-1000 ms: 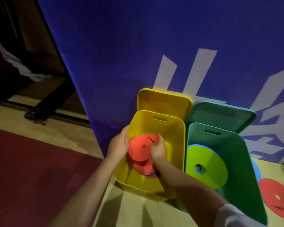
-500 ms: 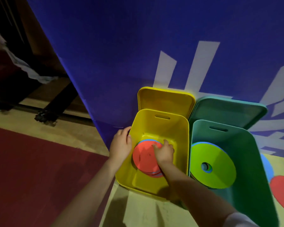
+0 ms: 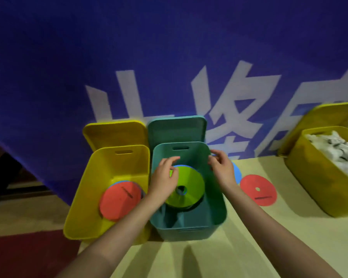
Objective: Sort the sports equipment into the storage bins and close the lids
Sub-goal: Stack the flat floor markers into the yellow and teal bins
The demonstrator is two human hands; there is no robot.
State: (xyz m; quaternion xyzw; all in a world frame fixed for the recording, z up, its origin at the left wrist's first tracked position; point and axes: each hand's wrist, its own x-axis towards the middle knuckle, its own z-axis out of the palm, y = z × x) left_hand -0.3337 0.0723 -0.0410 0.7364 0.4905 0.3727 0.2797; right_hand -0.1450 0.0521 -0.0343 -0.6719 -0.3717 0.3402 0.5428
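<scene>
Currently left hand [image 3: 165, 177] inside open teal plastic storage bin [image 3: 217, 199], fingers loosely curled over lime-green flat disc [image 3: 189, 189] — contact unclear. Right hand [image 3: 221, 167] at bin's right rim, fingers half-spread — empty. Red flat disc [image 3: 119, 199] in yellow plastic bin [image 3: 84, 197]; lids up.

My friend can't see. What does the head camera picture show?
Two bare hands, left hand and right hand, reach over an open green bin holding a lime disc. Beside it, an open yellow bin holds a red disc; another red disc lies on the floor.
</scene>
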